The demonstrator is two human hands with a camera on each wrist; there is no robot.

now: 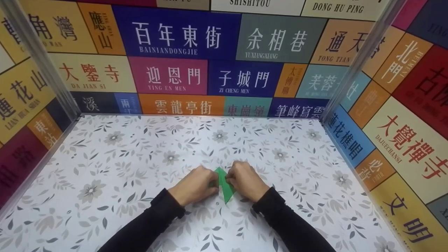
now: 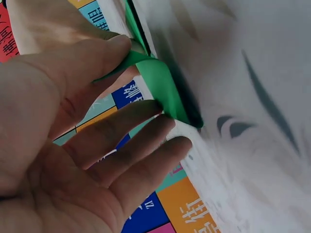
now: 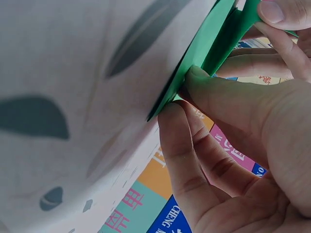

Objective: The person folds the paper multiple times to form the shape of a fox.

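A small piece of green folded paper [image 1: 226, 189] stands in a pointed shape between my two hands, low over the floral tabletop. My left hand [image 1: 197, 185] is on its left side. In the left wrist view, the thumb and index finger pinch a flap of the green paper [image 2: 163, 85], while the other fingers spread out loosely below. On the paper's right side is my right hand [image 1: 247, 180]. Its thumb and index finger pinch the paper's edge [image 3: 201, 56] close to the table surface in the right wrist view. Layers of the fold stand apart there.
The white tabletop [image 1: 140, 147] carries a grey flower and leaf print. Panels with colourful Chinese lettering form a back wall [image 1: 175, 38], a left wall [image 1: 24, 91] and a right wall [image 1: 402, 115] around it. Clear strips run up the back corners.
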